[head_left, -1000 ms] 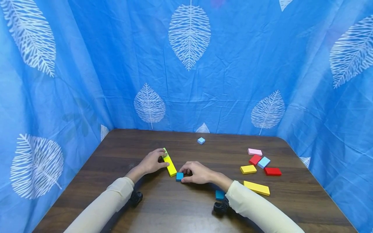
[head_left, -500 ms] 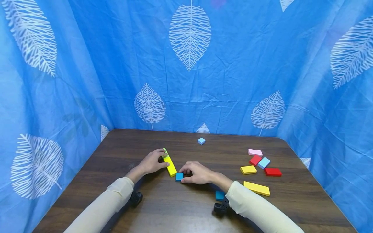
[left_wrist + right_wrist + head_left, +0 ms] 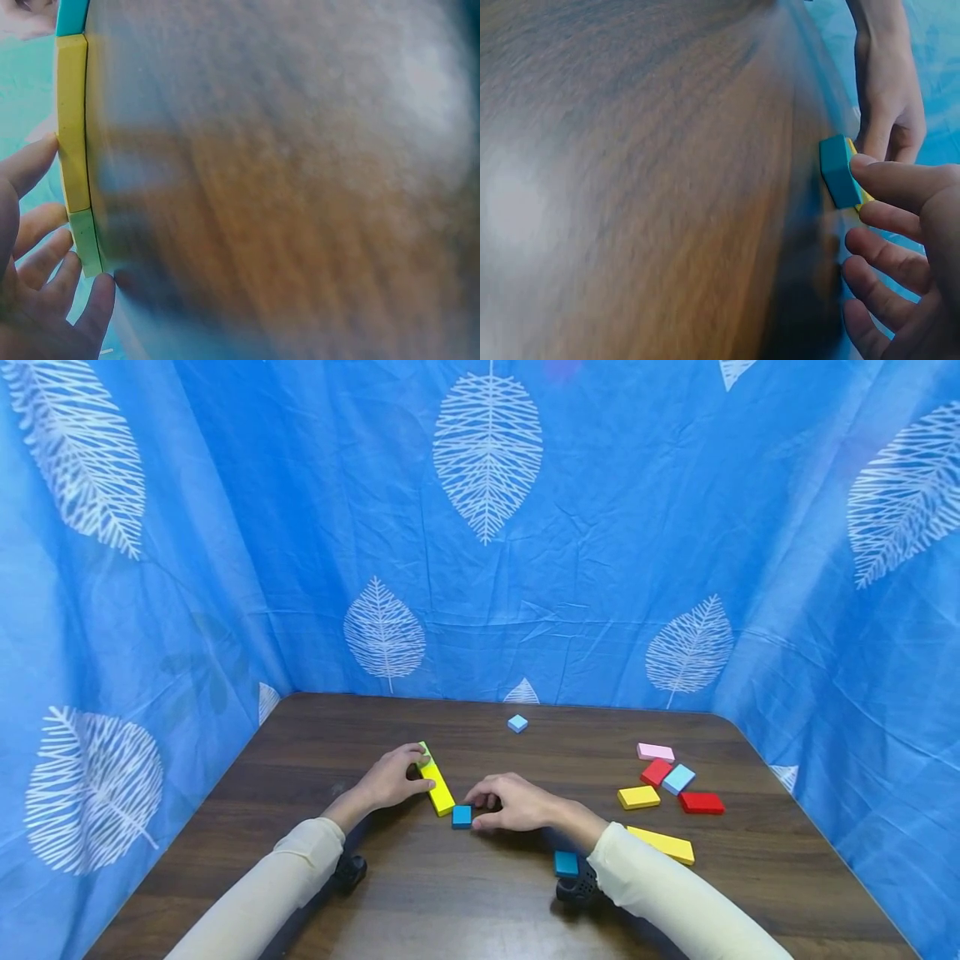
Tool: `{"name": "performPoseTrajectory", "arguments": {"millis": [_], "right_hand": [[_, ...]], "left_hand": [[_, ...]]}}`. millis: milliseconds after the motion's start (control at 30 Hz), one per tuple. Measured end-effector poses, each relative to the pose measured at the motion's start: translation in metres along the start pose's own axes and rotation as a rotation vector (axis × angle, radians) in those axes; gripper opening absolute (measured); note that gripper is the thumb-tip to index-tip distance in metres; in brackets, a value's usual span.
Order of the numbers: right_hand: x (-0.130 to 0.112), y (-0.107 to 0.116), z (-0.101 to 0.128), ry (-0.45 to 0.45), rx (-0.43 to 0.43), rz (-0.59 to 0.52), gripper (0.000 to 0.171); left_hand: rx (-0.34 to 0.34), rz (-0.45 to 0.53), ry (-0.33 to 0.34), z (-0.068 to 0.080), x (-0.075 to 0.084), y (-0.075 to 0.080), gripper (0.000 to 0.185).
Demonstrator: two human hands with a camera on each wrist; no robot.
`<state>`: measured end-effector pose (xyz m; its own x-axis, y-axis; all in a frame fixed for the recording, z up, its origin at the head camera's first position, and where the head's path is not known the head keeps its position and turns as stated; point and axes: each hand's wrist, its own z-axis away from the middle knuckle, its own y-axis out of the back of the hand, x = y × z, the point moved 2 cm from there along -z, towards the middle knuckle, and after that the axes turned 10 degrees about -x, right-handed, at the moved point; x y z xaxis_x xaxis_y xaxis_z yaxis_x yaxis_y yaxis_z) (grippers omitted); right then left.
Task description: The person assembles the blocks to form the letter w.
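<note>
A long yellow block (image 3: 437,789) lies aslant left of the table's middle, with a green block (image 3: 85,241) against its far end. A teal-blue block (image 3: 461,817) sits at its near end, touching or almost touching it. My left hand (image 3: 392,778) rests along the row with loosely bent fingers. Its thumb touches the yellow block, and the other fingertips are at the green one. To the right of the teal-blue block is my right hand (image 3: 517,803), holding nothing. Its thumb and fingers are apart, with the thumb tip close to that block's side.
On the right lie a pink block (image 3: 656,752), two red blocks (image 3: 702,802), a light blue block (image 3: 678,779), and yellow blocks (image 3: 638,797). Another teal block (image 3: 566,864) is beside my right wrist. A small light blue block (image 3: 517,723) lies at the back. Blue curtains surround the table.
My right hand has drawn slightly to the right, away from the teal-blue block it was touching. The left hand and the row of blocks stay practically still.
</note>
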<state>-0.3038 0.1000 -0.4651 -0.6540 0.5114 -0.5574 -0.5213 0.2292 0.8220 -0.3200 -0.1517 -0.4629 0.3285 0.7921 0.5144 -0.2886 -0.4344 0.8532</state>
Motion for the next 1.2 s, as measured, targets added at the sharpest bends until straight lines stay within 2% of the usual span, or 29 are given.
{"name": "performPoseTrajectory", "arguments": {"millis": [300, 667, 1200], "right_hand": [[0.007, 0.015, 0.02, -0.043, 0.014, 0.023, 0.034], [0.022, 0.034, 0.046, -0.055, 0.075, 0.027, 0.033], [0.053, 0.064, 0.114, -0.147, 0.155, -0.017, 0.04]], "left_hand": [[0.001, 0.002, -0.017, 0.0, -0.001, 0.0, 0.055], [0.009, 0.007, 0.004, -0.001, -0.002, -0.002, 0.057], [0.007, 0.016, 0.009, -0.001, 0.0, -0.003, 0.054]]}}
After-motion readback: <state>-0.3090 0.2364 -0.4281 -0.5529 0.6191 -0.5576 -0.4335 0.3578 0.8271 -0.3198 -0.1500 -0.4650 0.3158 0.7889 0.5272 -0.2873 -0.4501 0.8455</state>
